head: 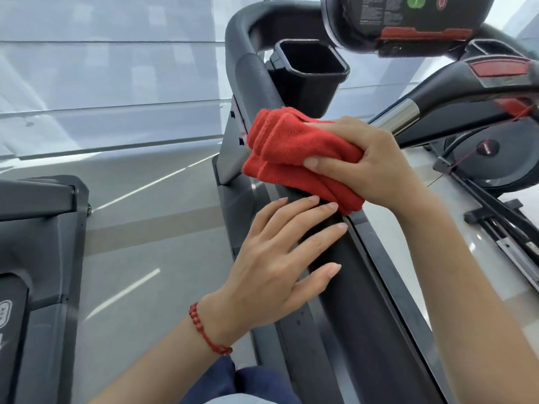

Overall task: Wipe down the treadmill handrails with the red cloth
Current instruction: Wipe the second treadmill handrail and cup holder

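A folded red cloth (287, 153) lies over the black left handrail (344, 275) of the treadmill, about halfway up its length. My right hand (367, 158) grips the cloth from the right, thumb curled under its lower fold and fingers on top. My left hand (280, 258) rests flat on the handrail just below the cloth, fingers straight and spread, their tips close to the cloth's lower edge. A red bead bracelet sits on my left wrist. The rail under the cloth is hidden.
A black cup holder (309, 74) hangs beside the rail's upper bend. The console (408, 18) is at top right, with a chrome-and-black centre grip bar (431, 106) below it. Another treadmill (38, 243) stands at left across a grey floor strip.
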Available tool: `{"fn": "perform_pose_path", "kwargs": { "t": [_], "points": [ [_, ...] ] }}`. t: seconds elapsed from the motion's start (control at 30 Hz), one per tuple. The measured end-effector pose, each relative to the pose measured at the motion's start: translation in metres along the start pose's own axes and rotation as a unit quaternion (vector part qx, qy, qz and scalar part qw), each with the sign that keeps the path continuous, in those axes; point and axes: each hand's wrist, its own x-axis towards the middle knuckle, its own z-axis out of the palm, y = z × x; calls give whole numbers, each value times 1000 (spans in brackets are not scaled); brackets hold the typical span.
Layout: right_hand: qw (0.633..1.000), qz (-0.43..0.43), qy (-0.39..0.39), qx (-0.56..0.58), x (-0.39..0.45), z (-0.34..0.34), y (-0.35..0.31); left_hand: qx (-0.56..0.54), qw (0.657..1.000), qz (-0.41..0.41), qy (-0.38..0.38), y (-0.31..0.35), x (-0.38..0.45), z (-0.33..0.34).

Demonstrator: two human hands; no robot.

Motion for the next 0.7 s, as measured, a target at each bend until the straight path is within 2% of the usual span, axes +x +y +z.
{"fn": "perform_pose_path", "kwargs": {
  "t": [0.13,0.43,0.57,0.7],
  "points": [
    [1000,-6,-15,-5,1,-2,0,-10,1000,8,-3,-5,-2,2],
    [999,20,4,-48,24,5,-1,-17,1000,21,4,-22,10,-2],
    [999,30,6,-34,24,5,-1,-20,999,30,9,-35,18,-3],
    [998,43,37,-42,44,11,0,-18,999,37,1,-43,21,0]
  ]
}}
